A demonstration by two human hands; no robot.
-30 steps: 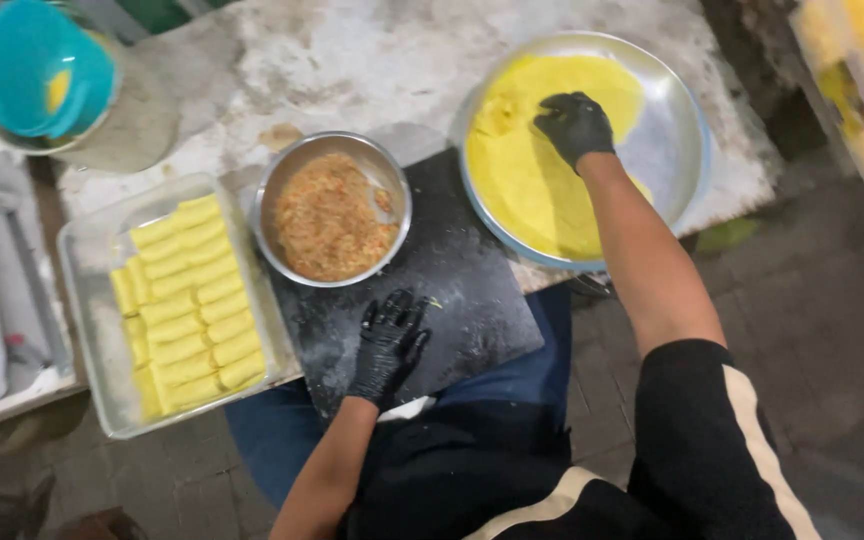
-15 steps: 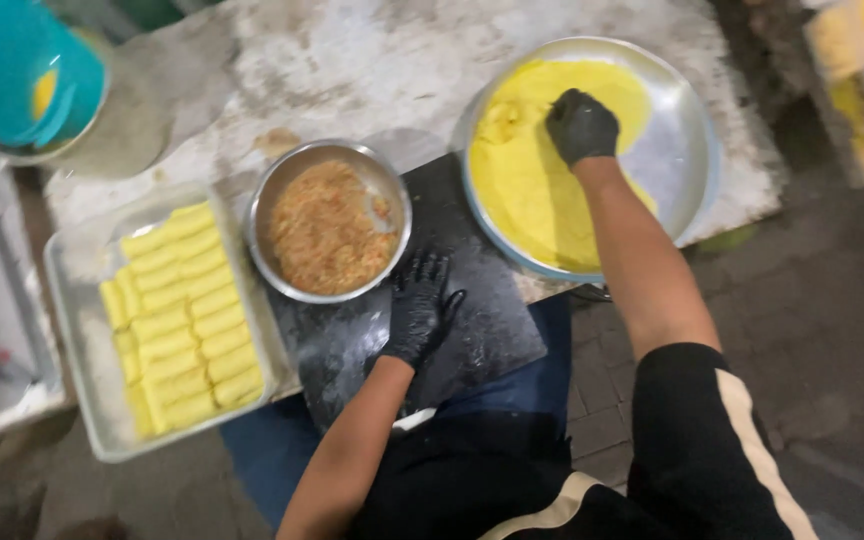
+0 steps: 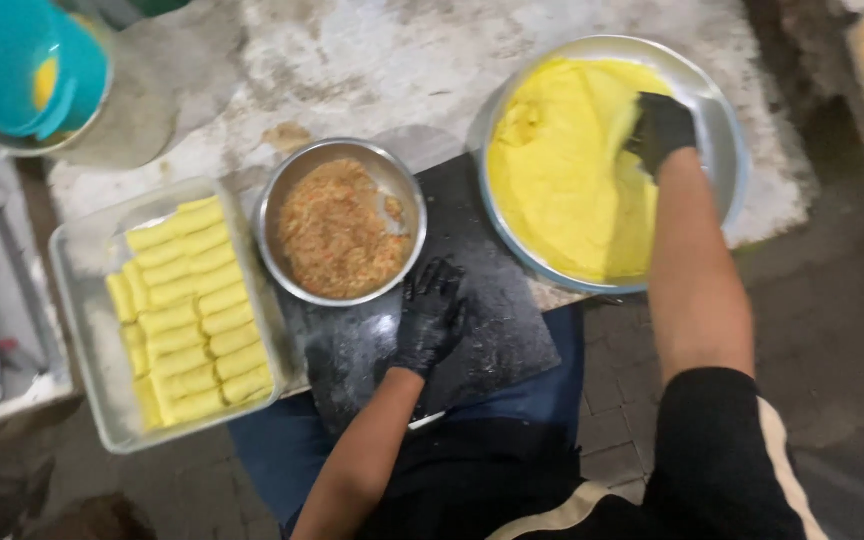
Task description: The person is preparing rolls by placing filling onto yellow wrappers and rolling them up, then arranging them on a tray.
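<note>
Both my hands wear black gloves. My right hand (image 3: 660,128) rests on a stack of thin yellow wrappers (image 3: 562,170) lying in a round metal pan (image 3: 727,150), its fingers bent onto the top sheet near the right edge. My left hand (image 3: 432,315) lies spread, fingers apart, on a black cutting board (image 3: 507,325) in front of me and holds nothing. Just left of it stands a round metal bowl (image 3: 274,195) of brown shredded filling (image 3: 340,230).
A clear rectangular tray (image 3: 82,330) at the left holds several rolled yellow wrappers (image 3: 187,310) in rows. A teal bowl (image 3: 17,60) sits in a container at the far left corner. The worn pale tabletop (image 3: 372,60) lies beyond.
My left hand slid up and right along the black board, closer to the filling bowl. My right hand moved slightly on the yellow stack. The view shifted closer.
</note>
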